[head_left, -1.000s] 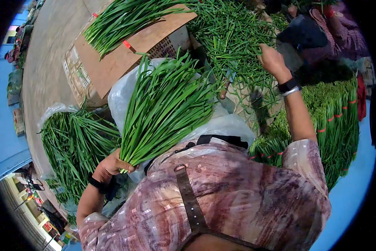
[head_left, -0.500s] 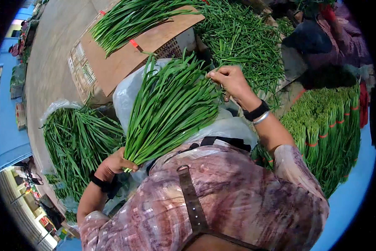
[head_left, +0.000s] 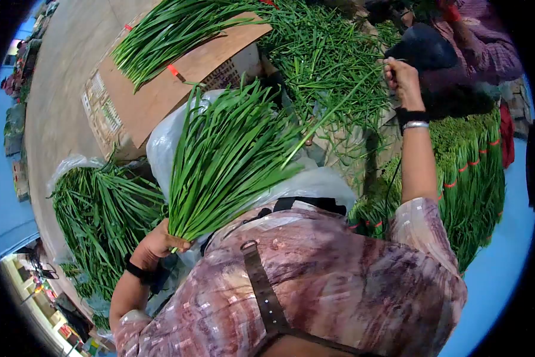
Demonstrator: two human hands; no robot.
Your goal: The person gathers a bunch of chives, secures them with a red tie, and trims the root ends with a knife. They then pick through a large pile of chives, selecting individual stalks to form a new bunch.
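My left hand (head_left: 159,243) is closed round the base of a fanned bunch of garlic chives (head_left: 226,166), whose leaf tips point up and away from me. The bunch lies over clear plastic sheeting (head_left: 163,152) at my lap. My right hand (head_left: 403,80) is raised at the upper right, fingers pinched on the end of one long chive leaf (head_left: 339,107). That leaf stretches down and left toward the bunch's right side. Beneath the leaf spreads a heap of loose chive leaves (head_left: 321,53).
More chives (head_left: 104,220) lie in plastic at left. Cardboard (head_left: 160,98) on a crate bears a chive bundle (head_left: 178,35) with red ties. Red-banded green bundles (head_left: 475,190) stand at right. Another person's patterned sleeve (head_left: 487,47) and a dark rounded object (head_left: 425,47) are at upper right.
My right hand has moved up and right from the bunch's edge, drawing a single chive leaf away. My left hand still grips the bunch's base.
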